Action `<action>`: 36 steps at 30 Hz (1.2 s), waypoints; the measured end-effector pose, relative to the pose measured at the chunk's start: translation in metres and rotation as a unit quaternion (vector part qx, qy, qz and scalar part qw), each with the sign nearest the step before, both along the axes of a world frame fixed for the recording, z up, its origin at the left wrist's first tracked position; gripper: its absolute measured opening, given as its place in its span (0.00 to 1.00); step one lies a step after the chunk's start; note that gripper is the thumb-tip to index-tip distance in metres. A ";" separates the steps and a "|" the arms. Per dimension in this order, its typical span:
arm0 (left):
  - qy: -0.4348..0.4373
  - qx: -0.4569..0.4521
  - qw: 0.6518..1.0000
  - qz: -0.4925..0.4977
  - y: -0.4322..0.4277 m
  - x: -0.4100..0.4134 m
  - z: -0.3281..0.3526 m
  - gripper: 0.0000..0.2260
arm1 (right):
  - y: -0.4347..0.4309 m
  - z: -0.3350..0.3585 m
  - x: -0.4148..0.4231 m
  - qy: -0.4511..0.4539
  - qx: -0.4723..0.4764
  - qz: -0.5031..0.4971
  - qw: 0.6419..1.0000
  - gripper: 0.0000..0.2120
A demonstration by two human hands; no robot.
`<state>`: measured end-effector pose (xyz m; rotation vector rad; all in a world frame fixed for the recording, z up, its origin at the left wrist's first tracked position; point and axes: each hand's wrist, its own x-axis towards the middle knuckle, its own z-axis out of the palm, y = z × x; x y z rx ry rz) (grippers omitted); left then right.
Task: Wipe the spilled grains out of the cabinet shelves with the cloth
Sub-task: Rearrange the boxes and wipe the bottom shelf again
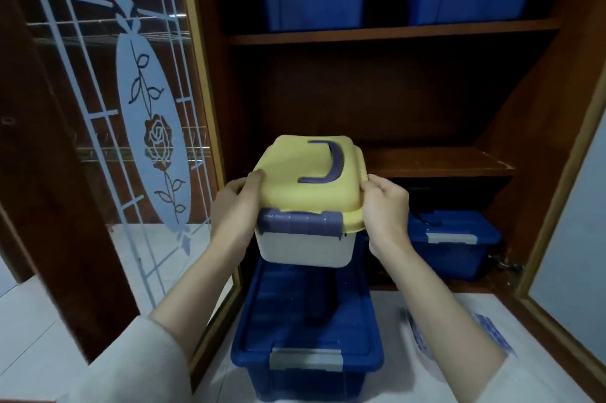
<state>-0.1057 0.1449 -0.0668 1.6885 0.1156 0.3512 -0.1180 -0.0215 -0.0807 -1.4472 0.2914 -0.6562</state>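
Nearest, at 6 o'clock, a dark blue bin (305, 330) of ribbed hard plastic with a grey latch sits on the pale surface in front of the cabinet (537, 127). At 4 o'clock, partly behind the right forearm, lies the cloth (492, 333), thin, soft and blue-and-white checked; neither hand has it.

Just above the bin, both hands carry a box (311, 186) with a smooth yellow lid with rounded corners, a purple handle and clasp, and a white tub. The left hand (236, 206) has its fingers curled round the lid's left edge; the right hand (387, 209) pinches the right rim.

This looks like clearing the shelf before wiping. Support the tub, not only the lid, since the clasp may give. Keep it level and set it well away from the cloth.

Beyond, the middle shelf (436, 161) is dark varnished wood, chipped at its right front corner. No grains can be made out. Another blue bin (459, 238) sits below it, at 3 o'clock.
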 end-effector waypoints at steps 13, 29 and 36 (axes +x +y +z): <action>-0.075 -0.028 0.995 -0.051 -0.022 0.124 0.030 0.32 | -0.025 0.049 0.136 -0.020 -0.076 0.062 0.995 0.14; -0.324 0.427 0.842 0.065 -0.017 0.165 0.014 0.27 | -0.042 0.029 0.157 -0.108 -0.296 0.091 0.945 0.35; -0.205 0.517 0.829 0.045 -0.018 0.179 0.019 0.30 | -0.042 0.032 0.181 -0.063 -0.298 0.090 0.948 0.37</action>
